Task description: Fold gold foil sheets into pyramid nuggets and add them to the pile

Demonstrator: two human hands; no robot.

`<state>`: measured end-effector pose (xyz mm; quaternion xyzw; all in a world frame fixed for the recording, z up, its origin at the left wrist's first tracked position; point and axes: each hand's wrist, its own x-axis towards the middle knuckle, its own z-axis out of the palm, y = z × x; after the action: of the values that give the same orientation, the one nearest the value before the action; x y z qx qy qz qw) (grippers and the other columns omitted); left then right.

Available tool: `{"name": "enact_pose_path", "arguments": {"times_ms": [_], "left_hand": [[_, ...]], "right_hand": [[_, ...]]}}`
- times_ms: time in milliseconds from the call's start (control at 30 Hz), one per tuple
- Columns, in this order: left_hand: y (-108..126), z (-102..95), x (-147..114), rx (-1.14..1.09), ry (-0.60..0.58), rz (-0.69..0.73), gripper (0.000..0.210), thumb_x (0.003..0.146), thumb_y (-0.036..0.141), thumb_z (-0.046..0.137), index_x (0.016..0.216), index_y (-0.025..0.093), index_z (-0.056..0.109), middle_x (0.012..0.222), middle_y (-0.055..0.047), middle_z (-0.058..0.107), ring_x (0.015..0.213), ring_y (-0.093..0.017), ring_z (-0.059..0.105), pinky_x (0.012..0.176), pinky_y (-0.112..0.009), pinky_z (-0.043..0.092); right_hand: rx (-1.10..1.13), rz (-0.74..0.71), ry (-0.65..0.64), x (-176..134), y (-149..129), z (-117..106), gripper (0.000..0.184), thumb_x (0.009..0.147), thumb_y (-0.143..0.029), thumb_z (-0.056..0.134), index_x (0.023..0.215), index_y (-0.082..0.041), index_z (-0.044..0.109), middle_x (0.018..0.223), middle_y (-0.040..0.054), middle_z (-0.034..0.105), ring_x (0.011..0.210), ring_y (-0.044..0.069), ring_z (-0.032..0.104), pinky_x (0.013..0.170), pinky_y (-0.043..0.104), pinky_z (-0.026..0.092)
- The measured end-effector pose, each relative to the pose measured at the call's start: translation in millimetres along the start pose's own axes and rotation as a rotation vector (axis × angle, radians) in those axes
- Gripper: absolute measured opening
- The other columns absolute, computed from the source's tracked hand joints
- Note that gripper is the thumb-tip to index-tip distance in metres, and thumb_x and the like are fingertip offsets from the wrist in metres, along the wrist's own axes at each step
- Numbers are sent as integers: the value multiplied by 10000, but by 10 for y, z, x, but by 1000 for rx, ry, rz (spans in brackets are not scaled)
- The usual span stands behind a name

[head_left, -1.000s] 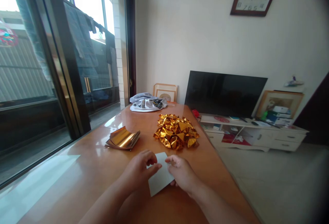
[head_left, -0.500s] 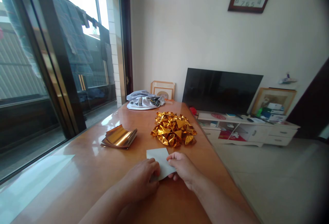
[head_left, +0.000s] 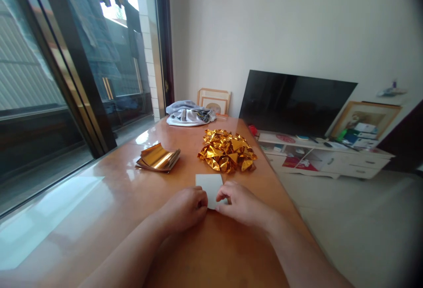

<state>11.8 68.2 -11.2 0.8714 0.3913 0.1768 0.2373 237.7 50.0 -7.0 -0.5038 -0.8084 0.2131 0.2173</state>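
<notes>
A pale sheet of paper (head_left: 209, 182) lies on the table in front of me, its light side up. My left hand (head_left: 190, 208) is curled closed at its lower left edge, thumb and fingers pinching the paper. On the opposite edge, my right hand (head_left: 239, 202) has its fingers bent over the sheet and its thumb at the lower right corner. Both hands hide parts of the near edge. Beyond them sits a heap of folded gold foil paper pieces (head_left: 228, 151). To the left is a stack of gold foil sheets (head_left: 157, 158), curled up at the edges.
The glossy wooden table (head_left: 132, 217) drops off along its right edge. Folded clothes (head_left: 190, 114) lie at its far end, near framed pictures (head_left: 214, 100). A television (head_left: 297, 102) stands on a white cabinet (head_left: 340, 164). A sliding glass door (head_left: 66, 80) runs along the left.
My right hand has shifted from the sheet's side towards its lower right corner, thumb moving into view. The sheet now lies straighter, showing less area. The camera view has tipped downward.
</notes>
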Motion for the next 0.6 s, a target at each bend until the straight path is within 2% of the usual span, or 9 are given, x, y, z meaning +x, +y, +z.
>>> {"name": "enact_pose_path", "arguments": {"times_ms": [100, 300, 467, 600], "left_hand": [[4, -6, -1, -20, -2, -15, 121, 774, 169, 559, 757, 211, 671, 805, -30, 650, 711, -169, 558, 622, -259, 347], [-46, -26, -13, -27, -6, -70, 135, 798, 235, 555, 731, 210, 670, 780, -29, 662, 682, -169, 553, 598, -266, 316], [-98, -41, -16, -7, 8, -97, 162, 816, 255, 542, 710, 216, 658, 762, -23, 673, 666, -169, 554, 596, -273, 291], [-99, -71, -13, 7, 14, -153, 188, 817, 286, 552, 662, 211, 629, 716, -23, 655, 649, -170, 548, 592, -274, 271]], "right_hand": [[-28, -38, -93, -29, 2, 4, 132, 745, -205, 696, 872, -232, 721, 939, 24, 664, 892, 190, 577, 752, 251, 406], [113, -2, -124, 38, 145, 27, 93, 812, -205, 638, 780, -213, 724, 867, 15, 680, 814, 178, 591, 694, 240, 408], [219, 131, -174, 51, 210, 43, 159, 838, -281, 614, 733, -183, 684, 720, -10, 656, 658, 141, 538, 576, 221, 356], [211, 254, -136, 54, 263, 109, 157, 810, -322, 640, 771, -174, 673, 715, -18, 661, 629, 124, 531, 540, 211, 318]]}}
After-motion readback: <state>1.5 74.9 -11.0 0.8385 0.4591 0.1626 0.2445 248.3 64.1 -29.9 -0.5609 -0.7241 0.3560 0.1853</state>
